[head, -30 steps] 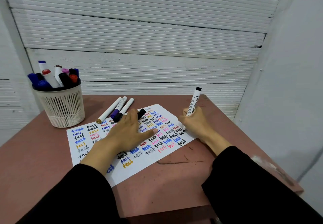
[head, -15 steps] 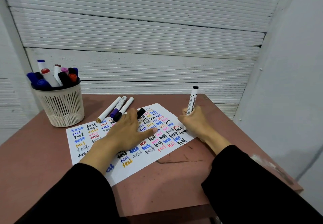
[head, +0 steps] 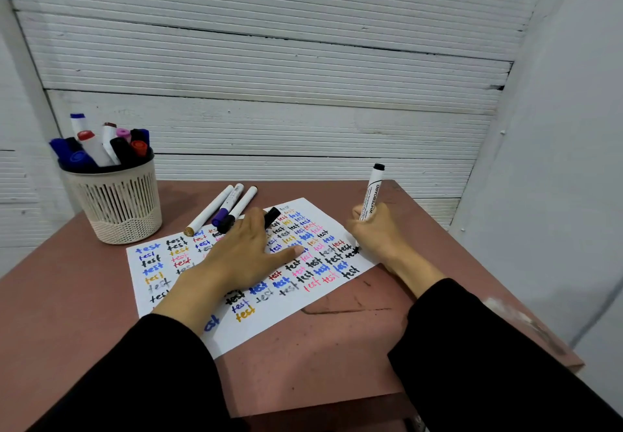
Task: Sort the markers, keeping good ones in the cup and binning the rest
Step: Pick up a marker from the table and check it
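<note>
Head view:
Left hand (head: pixel 247 256): lay flat, fingers spread, on paper (head: pixel 161 263).
Right hand (head: pixel 374 236): gripped marker (head: pixel 371 195), tip on paper.

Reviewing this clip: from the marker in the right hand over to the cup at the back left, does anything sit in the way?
Yes. Between the whiteboard marker gripped by the right hand and the cup lie the left hand pressing flat on the test sheet, and three loose markers. All lie low, so a lifted carry likely clears them.
</note>
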Demonstrator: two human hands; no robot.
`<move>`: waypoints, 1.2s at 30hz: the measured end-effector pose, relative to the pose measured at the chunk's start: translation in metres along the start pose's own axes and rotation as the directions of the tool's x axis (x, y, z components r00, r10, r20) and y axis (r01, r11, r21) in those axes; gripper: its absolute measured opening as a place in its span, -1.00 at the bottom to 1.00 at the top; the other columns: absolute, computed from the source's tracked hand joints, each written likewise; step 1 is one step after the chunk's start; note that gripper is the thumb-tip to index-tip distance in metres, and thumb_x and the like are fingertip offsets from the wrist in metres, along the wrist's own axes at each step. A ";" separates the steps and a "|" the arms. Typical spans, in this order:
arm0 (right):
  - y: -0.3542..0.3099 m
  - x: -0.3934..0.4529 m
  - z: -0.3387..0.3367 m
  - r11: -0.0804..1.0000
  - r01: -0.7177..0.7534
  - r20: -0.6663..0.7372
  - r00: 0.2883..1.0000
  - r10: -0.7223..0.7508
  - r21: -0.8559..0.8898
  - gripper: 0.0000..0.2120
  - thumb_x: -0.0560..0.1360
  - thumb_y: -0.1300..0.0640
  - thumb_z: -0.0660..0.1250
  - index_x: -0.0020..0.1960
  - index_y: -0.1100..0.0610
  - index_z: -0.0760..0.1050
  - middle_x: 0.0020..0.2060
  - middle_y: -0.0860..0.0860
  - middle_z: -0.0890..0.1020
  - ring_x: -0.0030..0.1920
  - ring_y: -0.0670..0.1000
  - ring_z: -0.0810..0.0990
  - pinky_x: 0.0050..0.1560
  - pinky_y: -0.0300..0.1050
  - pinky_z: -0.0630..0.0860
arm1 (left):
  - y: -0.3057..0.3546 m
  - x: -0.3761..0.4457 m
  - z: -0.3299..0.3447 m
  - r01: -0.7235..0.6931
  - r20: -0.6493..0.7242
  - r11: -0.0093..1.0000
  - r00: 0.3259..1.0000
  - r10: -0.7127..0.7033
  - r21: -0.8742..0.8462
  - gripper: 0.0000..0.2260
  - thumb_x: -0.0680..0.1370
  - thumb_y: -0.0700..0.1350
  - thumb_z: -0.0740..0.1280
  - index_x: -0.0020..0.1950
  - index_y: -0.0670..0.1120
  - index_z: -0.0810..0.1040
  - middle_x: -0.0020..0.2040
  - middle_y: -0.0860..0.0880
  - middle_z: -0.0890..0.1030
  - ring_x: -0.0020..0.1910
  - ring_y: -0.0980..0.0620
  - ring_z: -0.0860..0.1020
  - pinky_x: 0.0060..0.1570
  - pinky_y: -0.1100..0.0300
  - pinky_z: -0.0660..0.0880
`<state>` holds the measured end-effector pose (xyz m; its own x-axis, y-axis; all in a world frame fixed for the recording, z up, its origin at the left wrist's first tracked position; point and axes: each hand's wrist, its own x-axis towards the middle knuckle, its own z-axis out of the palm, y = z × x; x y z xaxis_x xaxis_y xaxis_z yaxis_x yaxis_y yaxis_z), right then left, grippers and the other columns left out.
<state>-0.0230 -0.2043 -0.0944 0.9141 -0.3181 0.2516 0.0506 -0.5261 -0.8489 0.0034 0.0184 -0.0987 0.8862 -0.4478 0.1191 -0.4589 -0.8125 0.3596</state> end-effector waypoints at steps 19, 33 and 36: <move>-0.026 -0.011 -0.006 0.803 -0.192 0.242 0.968 0.062 0.564 -0.53 0.50 -0.26 0.21 -0.08 0.14 0.62 -0.33 0.03 0.55 -0.40 -0.09 0.39 -0.32 -0.21 0.41 | 0.006 -0.001 -0.004 -0.165 -0.275 0.977 0.954 0.124 -0.134 -0.79 0.65 0.08 0.09 0.12 0.00 0.42 -0.03 0.03 0.56 -0.07 0.01 0.53 -0.07 -0.02 0.50; -0.029 -0.013 -0.006 0.742 -0.112 0.106 0.993 0.056 0.660 -0.77 0.41 0.07 0.46 -0.39 0.05 0.52 -0.53 0.03 0.53 -0.56 -0.09 0.38 -0.43 -0.27 0.43 | 0.009 -0.004 -0.006 -0.155 -0.287 0.975 0.952 0.104 -0.161 -0.76 0.65 0.03 0.15 0.26 0.01 0.44 0.03 0.04 0.57 -0.02 0.02 0.52 -0.05 0.04 0.48; -0.031 -0.014 -0.008 0.674 -0.209 0.232 0.971 0.057 0.709 -0.74 0.53 -0.01 0.30 -0.03 0.20 0.57 -0.40 0.10 0.61 -0.44 -0.03 0.43 -0.40 -0.23 0.46 | 0.010 -0.004 -0.006 -0.147 -0.290 0.978 0.952 0.100 -0.147 -0.77 0.65 0.03 0.15 0.27 0.02 0.45 0.01 0.05 0.58 -0.05 0.02 0.52 -0.07 0.05 0.49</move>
<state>-0.0408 -0.1894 -0.0683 0.9839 -0.1559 0.0877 0.1280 0.2710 -0.9540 -0.0044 0.0149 -0.0898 0.8165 -0.3991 0.4172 -0.5697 -0.6741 0.4701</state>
